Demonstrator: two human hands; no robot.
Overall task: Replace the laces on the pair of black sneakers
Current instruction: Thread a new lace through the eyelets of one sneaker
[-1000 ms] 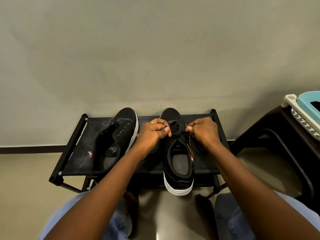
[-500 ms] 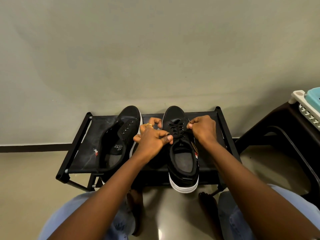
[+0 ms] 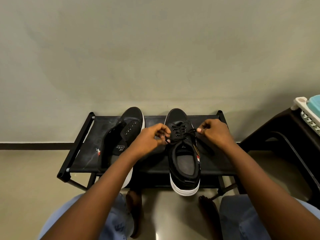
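Head view: both black sneakers sit on a low black rack [image 3: 210, 118] in the middle of the frame, toes toward the wall. Right-of-centre sneaker [image 3: 183, 158] has a black lace [image 3: 181, 134] threaded through its eyelets. Left-of-centre sneaker [image 3: 128, 134] shows bare eyelets, tongue flopped open, no lace visible.

Left hand [image 3: 149, 141] has fingers curled, thumb and forefinger pinching one lace end just left of the eyelets. Right hand [image 3: 214, 132] is curled too, pinching the other end just right of them; the lace runs taut across the tongue between the two.

Judgement: tightening or about to knot the top of the right-of-centre shoe, roughly half the job done.

Risks:
- uneven pull leaves one end too short to tie
- heel overhangs the rack's front edge, so a hard tug toward the body could drag the shoe off
- black on black, a skipped eyelet is easy to miss

Basket [image 3: 306, 111] at right edge, well apart
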